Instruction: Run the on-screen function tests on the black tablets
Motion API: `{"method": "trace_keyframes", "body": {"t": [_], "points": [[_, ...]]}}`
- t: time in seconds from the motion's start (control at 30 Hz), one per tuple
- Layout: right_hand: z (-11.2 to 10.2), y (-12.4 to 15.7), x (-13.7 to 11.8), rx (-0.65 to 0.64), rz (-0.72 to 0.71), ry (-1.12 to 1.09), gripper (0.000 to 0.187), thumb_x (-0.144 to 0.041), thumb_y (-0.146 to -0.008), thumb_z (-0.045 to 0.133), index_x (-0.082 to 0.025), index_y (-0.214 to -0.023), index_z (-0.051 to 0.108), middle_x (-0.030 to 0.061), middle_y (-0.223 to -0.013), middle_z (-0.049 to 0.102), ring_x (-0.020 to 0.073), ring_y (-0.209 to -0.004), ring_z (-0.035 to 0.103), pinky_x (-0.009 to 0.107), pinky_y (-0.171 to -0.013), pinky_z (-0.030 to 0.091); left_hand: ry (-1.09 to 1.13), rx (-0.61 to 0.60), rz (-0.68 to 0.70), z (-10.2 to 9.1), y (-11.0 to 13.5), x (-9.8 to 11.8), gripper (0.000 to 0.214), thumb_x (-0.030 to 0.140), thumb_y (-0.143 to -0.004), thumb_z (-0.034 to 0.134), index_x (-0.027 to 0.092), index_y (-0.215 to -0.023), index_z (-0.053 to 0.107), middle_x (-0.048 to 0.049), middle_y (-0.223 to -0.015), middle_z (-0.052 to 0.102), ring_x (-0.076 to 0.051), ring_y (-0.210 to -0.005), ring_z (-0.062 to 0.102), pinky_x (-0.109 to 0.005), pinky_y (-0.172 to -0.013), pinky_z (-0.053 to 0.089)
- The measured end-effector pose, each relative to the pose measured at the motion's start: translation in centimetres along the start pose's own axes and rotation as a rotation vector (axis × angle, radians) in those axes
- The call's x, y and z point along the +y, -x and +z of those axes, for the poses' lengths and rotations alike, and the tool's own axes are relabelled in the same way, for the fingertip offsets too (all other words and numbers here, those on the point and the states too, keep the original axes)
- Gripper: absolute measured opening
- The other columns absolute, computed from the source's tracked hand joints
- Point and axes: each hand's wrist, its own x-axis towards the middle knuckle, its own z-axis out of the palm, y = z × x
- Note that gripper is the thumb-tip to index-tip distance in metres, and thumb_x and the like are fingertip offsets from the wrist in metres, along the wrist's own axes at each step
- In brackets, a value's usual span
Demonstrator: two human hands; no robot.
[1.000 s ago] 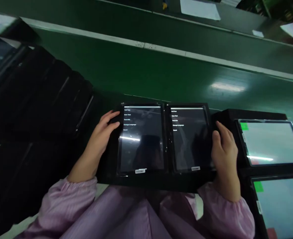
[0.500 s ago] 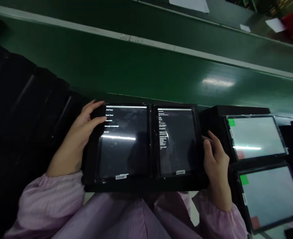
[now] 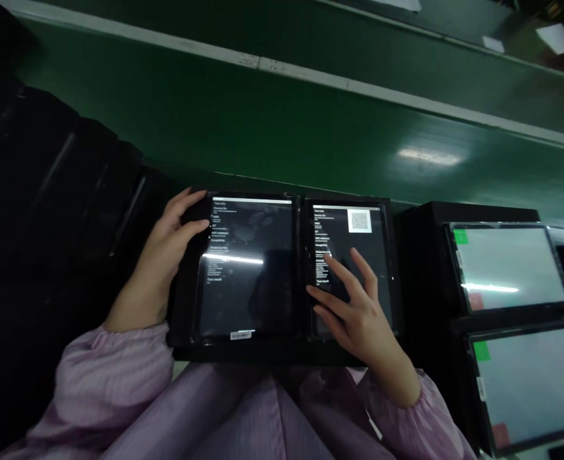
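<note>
Two dark-screened tablets lie side by side in a black tray (image 3: pixel 282 352) in front of me. The left tablet (image 3: pixel 246 268) shows a list of small white text. The right tablet (image 3: pixel 363 236) shows similar text and a QR code at its top. My left hand (image 3: pixel 167 249) rests on the left tablet's left edge, thumb on the bezel, fingers curled around the side. My right hand (image 3: pixel 353 306) hovers over the right tablet's screen with fingers spread, the index fingertip touching the text list.
A green conveyor belt (image 3: pixel 286 128) with a white stripe runs behind the tray. Two tablets with pale lit screens (image 3: pixel 507 265) (image 3: pixel 531 383) sit in black trays at the right. Stacked black trays (image 3: pixel 56 191) fill the left side. My pink sleeves cross the bottom.
My right hand left the right tablet's edge and moved onto its screen. The left tablet switched from the menu to an info list; the right tablet now shows a QR code.
</note>
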Motion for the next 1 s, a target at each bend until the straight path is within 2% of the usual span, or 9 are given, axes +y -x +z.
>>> {"method": "trace_keyframes", "body": {"t": [0.1, 0.23, 0.33, 0.47, 0.6, 0.67, 0.73, 0.83, 1.0], "points": [[-0.4, 0.1, 0.7, 0.038, 0.021, 0.016, 0.024, -0.026, -0.105, 0.061, -0.024, -0.113, 0.084, 0.011, -0.154, 0.064, 0.0393, -0.164, 0.029, 0.062, -0.118, 0.053, 0.014, -0.027, -0.013, 0.0, -0.2, -0.3, 0.052, 0.027, -0.066, 0.079, 0.027, -0.118, 0.078, -0.0081, -0.164, 0.054, -0.035, -0.159, 0.042, -0.052, -0.135, 0.027], [-1.9, 0.5, 2.0, 0.162, 0.123, 0.064, 0.026, -0.023, -0.105, 0.061, -0.025, -0.096, 0.085, 0.0081, -0.142, 0.072, 0.0378, -0.156, 0.045, 0.059, -0.113, 0.057, -0.035, -0.063, 0.013, -0.2, -0.2, -0.5, 0.054, 0.032, -0.072, 0.074, 0.027, -0.126, 0.075, -0.0092, -0.164, 0.052, -0.036, -0.16, 0.039, -0.052, -0.135, 0.029], [-2.9, 0.7, 2.6, 0.236, 0.19, 0.09, 0.03, -0.022, -0.107, 0.056, -0.026, -0.1, 0.085, 0.0086, -0.136, 0.075, 0.0369, -0.147, 0.056, 0.059, -0.11, 0.057, -0.047, -0.088, 0.011, -0.6, -0.2, -0.7, 0.057, 0.033, -0.072, 0.075, 0.027, -0.129, 0.074, -0.0099, -0.165, 0.051, -0.037, -0.16, 0.04, -0.052, -0.133, 0.032], [-3.3, 0.6, 3.0, 0.275, 0.237, 0.11, 0.03, -0.023, -0.108, 0.054, -0.025, -0.104, 0.084, 0.0102, -0.135, 0.075, 0.0369, -0.142, 0.061, 0.06, -0.11, 0.056, -0.133, -0.116, 0.072, -0.8, -0.2, -0.9, 0.059, 0.038, -0.075, 0.077, 0.027, -0.132, 0.071, -0.0117, -0.164, 0.05, -0.036, -0.159, 0.04, -0.054, -0.134, 0.028], [-3.1, -0.3, 3.5, 0.23, 0.234, 0.1, 0.029, -0.026, -0.107, 0.055, -0.026, -0.107, 0.084, 0.0092, -0.137, 0.074, 0.0358, -0.14, 0.063, 0.062, -0.114, 0.054, -0.36, -0.104, 0.159, -0.2, -0.1, -0.6, 0.09, 0.049, -0.068, 0.089, 0.024, -0.149, 0.06, -0.017, -0.169, 0.041, -0.038, -0.164, 0.029, -0.058, -0.135, 0.021], [-2.7, -1.1, 3.9, 0.197, 0.231, 0.099, 0.028, -0.027, -0.107, 0.057, -0.027, -0.111, 0.084, 0.0091, -0.141, 0.072, 0.0359, -0.142, 0.06, 0.063, -0.118, 0.051, -0.378, -0.111, 0.175, -0.1, -0.1, -0.5, 0.1, 0.055, -0.066, 0.091, 0.024, -0.154, 0.056, -0.0174, -0.171, 0.038, -0.04, -0.164, 0.028, -0.059, -0.135, 0.021], [-2.2, -2.0, 4.3, 0.169, 0.238, 0.11, 0.029, -0.03, -0.108, 0.056, -0.028, -0.117, 0.084, 0.0096, -0.148, 0.068, 0.0372, -0.147, 0.054, 0.066, -0.121, 0.047, -0.329, -0.104, 0.197, -0.2, -0.2, -0.5, 0.09, 0.059, -0.072, 0.086, 0.026, -0.151, 0.059, -0.0151, -0.168, 0.043, -0.037, -0.163, 0.032, -0.058, -0.135, 0.022], [-1.2, -3.3, 5.0, 0.144, 0.254, 0.135, 0.036, -0.036, -0.11, 0.049, -0.028, -0.124, 0.082, 0.0104, -0.156, 0.061, 0.0392, -0.154, 0.045, 0.072, -0.124, 0.041, -0.223, -0.086, 0.183, -0.4, -0.3, -0.7, 0.063, 0.052, -0.082, 0.078, 0.029, -0.14, 0.068, -0.0115, -0.16, 0.054, -0.033, -0.159, 0.04, -0.053, -0.135, 0.025], [0.3, -4.5, 5.9, 0.157, 0.258, 0.158, 0.042, -0.04, -0.112, 0.044, -0.027, -0.125, 0.081, 0.0104, -0.162, 0.055, 0.0416, -0.158, 0.037, 0.076, -0.126, 0.034, -0.167, -0.066, 0.138, -0.3, -0.3, -0.5, 0.05, 0.041, -0.083, 0.076, 0.029, -0.132, 0.072, -0.0093, -0.158, 0.057, -0.032, -0.159, 0.04, -0.052, -0.136, 0.023]]}}
